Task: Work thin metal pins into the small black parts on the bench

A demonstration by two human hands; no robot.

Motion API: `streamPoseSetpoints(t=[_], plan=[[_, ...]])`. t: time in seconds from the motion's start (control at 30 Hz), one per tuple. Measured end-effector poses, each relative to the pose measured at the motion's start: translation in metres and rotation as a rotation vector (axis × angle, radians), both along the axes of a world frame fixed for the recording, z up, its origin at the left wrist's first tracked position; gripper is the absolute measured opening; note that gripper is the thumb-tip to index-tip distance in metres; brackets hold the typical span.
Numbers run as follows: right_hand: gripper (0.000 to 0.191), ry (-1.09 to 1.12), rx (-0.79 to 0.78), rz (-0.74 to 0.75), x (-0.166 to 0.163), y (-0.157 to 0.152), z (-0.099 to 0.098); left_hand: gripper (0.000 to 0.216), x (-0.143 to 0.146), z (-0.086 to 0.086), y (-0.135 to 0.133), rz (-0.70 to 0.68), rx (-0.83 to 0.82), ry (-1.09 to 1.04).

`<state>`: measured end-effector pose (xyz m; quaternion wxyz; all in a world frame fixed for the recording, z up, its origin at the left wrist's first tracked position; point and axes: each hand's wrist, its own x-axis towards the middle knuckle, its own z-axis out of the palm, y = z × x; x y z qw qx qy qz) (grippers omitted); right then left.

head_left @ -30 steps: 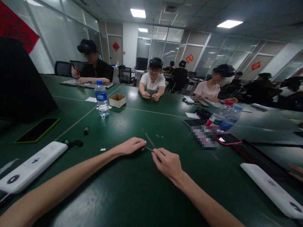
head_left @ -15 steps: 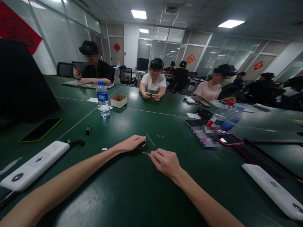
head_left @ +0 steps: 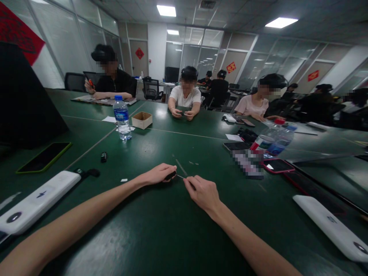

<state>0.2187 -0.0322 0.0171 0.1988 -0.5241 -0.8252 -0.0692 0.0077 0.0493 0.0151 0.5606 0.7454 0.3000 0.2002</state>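
My left hand [head_left: 157,174] is closed around a small black object [head_left: 171,176], whose kind I cannot make out. Between the fingers of my right hand [head_left: 203,192] is pinched a thin, light-coloured rod [head_left: 180,176]. The rod's far end points left and meets, or nearly meets, the black object; exact contact cannot be told at this size. Both hands are just above the green table [head_left: 155,230], the right one slightly lower in view. Most of the black object and the rod's rear end are hidden by fingers.
A water bottle [head_left: 122,119] and a small open box [head_left: 142,120] stand beyond my left hand. A phone [head_left: 43,158] and a long white device [head_left: 40,201] lie left. Bottles [head_left: 268,136], phones and another white device [head_left: 330,226] are right. A co-worker [head_left: 185,94] sits opposite.
My right hand has moved slightly up and the rod with it, so its tip is now at the black object instead of below it. The whole view has shifted a little.
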Motion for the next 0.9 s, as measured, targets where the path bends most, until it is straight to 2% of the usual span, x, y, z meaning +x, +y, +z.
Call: streamPoseSetpoints(t=[0.4,0.73,0.9], plan=[[0.041,-0.012,0.022,-0.030,-0.0009,-0.0013,0.0006,0.056,0.0008,0.0069,-0.0027,-0.034,0.089,0.026],[0.039,-0.033,0.046,-0.068,-0.0012,-0.0002,-0.0032,0.051,0.0027,0.0007,-0.0014,0.003,0.098,-0.004],[0.039,-0.046,0.044,-0.077,-0.0015,0.0002,-0.0038,0.052,0.0056,-0.0019,-0.0033,0.055,0.156,-0.006]])
